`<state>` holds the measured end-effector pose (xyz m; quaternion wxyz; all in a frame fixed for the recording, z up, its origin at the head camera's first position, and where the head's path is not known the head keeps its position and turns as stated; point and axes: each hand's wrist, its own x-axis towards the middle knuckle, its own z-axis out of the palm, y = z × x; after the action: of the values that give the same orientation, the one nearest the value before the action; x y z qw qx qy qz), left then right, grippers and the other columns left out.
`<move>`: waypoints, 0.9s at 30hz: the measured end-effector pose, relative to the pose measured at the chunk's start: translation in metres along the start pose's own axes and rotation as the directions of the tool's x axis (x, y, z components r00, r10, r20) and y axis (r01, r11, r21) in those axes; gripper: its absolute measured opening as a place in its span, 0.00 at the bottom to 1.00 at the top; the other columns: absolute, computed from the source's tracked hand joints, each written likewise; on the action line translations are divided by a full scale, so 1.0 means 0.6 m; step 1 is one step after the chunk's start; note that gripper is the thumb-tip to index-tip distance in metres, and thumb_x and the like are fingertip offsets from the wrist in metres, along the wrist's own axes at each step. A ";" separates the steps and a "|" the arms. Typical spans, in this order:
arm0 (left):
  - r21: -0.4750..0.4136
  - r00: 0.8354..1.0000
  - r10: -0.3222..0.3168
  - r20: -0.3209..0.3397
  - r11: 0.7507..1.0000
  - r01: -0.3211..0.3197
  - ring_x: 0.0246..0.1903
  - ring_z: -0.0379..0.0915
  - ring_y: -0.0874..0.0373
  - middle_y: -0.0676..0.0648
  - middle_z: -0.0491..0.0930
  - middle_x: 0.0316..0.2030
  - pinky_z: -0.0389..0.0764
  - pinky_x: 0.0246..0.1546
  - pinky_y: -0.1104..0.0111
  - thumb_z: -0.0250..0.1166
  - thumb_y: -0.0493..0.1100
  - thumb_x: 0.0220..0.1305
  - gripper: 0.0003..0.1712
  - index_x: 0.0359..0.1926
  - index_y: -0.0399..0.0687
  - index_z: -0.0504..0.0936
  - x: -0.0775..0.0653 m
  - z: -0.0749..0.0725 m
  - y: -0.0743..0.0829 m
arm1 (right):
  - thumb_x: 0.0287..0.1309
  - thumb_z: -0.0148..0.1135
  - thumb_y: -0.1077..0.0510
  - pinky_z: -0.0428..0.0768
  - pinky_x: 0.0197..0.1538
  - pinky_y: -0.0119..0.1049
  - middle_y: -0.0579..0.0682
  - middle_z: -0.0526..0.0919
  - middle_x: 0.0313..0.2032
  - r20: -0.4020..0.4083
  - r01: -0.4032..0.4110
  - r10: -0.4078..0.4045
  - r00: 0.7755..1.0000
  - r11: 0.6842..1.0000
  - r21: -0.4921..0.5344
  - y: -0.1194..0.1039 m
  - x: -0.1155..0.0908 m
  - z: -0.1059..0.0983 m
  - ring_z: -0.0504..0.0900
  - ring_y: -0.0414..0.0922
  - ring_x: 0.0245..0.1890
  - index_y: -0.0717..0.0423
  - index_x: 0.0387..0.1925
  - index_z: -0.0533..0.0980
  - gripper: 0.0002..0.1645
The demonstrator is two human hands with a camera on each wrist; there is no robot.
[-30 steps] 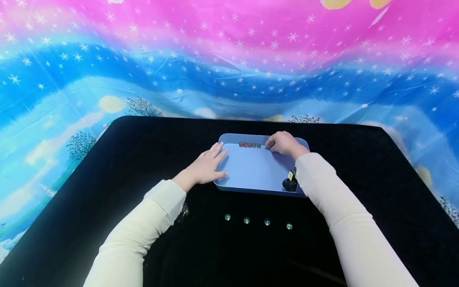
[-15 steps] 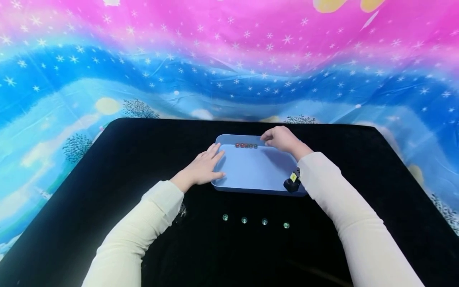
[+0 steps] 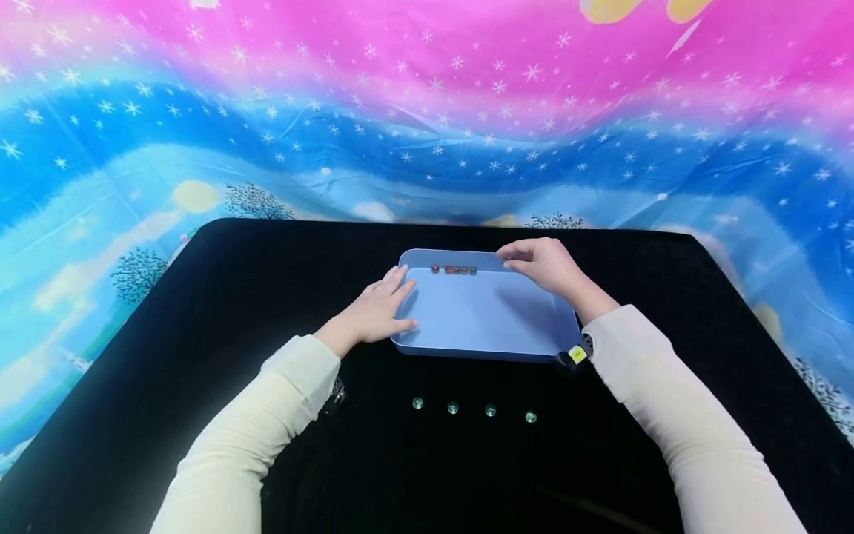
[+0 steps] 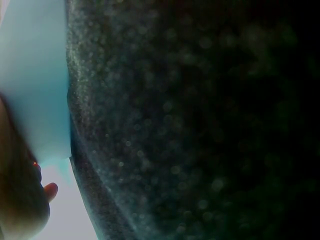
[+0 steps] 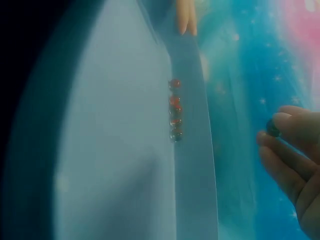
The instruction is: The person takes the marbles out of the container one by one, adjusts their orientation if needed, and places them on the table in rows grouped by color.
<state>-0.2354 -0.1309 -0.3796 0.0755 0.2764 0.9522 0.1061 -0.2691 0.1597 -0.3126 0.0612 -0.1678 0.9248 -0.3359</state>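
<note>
A shallow light-blue tray (image 3: 480,319) lies on the black table. Along its far wall sit several glass marbles (image 3: 460,271) in a row, reddish ones toward the left and greenish toward the right. The leftmost red marble (image 5: 174,83) stands a small gap apart from the others. My left hand (image 3: 370,308) rests with spread, straight fingers over the tray's left rim. Between thumb and fingertips, my right hand (image 3: 543,263) pinches a dark greenish marble (image 5: 272,128), held above the tray's far right part.
Several clear greenish marbles (image 3: 453,408) lie spaced in a line on the black cloth (image 3: 400,475) in front of the tray. A black wrist camera (image 3: 571,358) overlaps the tray's near right corner. Behind the table hangs a colourful snowflake-patterned backdrop (image 3: 427,111).
My right hand has risen from the tray's far wall and shifted right, the marble now visible in its pinch. The leftmost red marble has separated from the row. My left hand stays put.
</note>
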 end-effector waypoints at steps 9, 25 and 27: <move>-0.005 1.000 0.009 0.000 1.000 -0.009 0.63 0.24 0.52 0.42 0.32 0.65 0.42 0.59 0.56 0.50 0.61 0.57 0.43 0.66 0.43 0.46 0.001 -0.001 0.000 | 0.54 0.56 0.56 0.73 0.42 0.41 0.55 0.76 0.45 -0.027 0.025 -0.023 0.999 0.997 0.078 0.011 -0.047 -0.003 0.75 0.47 0.44 0.56 0.45 0.75 0.17; -0.006 1.000 0.000 0.014 1.000 0.000 0.63 0.23 0.53 0.43 0.32 0.65 0.43 0.58 0.56 0.49 0.61 0.57 0.43 0.66 0.44 0.45 0.002 -0.002 0.002 | 0.53 0.56 0.51 0.74 0.41 0.41 0.53 0.78 0.40 -0.047 0.059 -0.053 0.997 0.990 0.132 0.030 -0.123 0.002 0.75 0.46 0.43 0.56 0.40 0.78 0.16; -0.005 1.000 -0.002 0.009 1.000 0.002 0.63 0.23 0.53 0.43 0.32 0.65 0.42 0.58 0.56 0.49 0.62 0.57 0.43 0.66 0.44 0.46 0.002 -0.001 0.002 | 0.53 0.57 0.51 0.74 0.40 0.39 0.52 0.79 0.39 -0.051 0.057 -0.051 0.997 0.990 0.130 0.031 -0.131 0.003 0.76 0.45 0.41 0.56 0.39 0.78 0.16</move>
<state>-0.2359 -0.1295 -0.3789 0.0808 0.2758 0.9518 0.1071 -0.1999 0.1997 -0.3258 0.0412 -0.1803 0.8970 -0.4014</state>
